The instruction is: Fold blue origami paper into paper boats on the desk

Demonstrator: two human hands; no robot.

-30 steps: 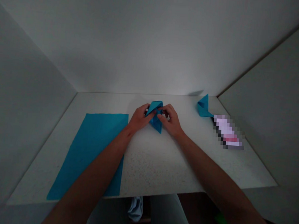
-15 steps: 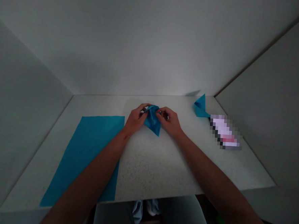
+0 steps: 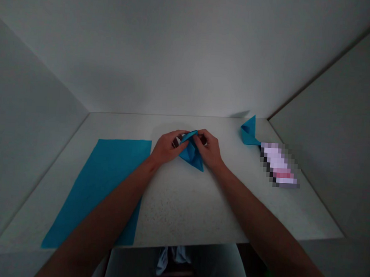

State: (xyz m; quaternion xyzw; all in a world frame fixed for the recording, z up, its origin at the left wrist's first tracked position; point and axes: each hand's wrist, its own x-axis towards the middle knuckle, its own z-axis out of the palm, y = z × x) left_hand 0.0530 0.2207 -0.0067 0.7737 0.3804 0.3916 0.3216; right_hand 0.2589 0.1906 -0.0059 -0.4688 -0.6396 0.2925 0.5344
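Note:
Between my hands, just above the middle of the white table, is a small folded piece of blue paper (image 3: 193, 153) with creased, pointed flaps. My left hand (image 3: 168, 146) pinches its left upper edge between thumb and fingers. On the other side my right hand (image 3: 208, 147) is closed on its upper right part, thumb on the near face. The paper's lower point juts down toward me. Fingertips behind the paper are partly hidden.
A large flat blue sheet (image 3: 107, 175) lies at the left, partly beneath my left forearm. At the back right stands another folded blue paper shape (image 3: 249, 132), touching a blurred phone-like device (image 3: 277, 163). Pale walls border the table (image 3: 180, 209) behind and at both sides.
The folded paper has turned slightly, its lower point now farther right. My thumbs have shifted inward over its upper part. The whole view has moved a little.

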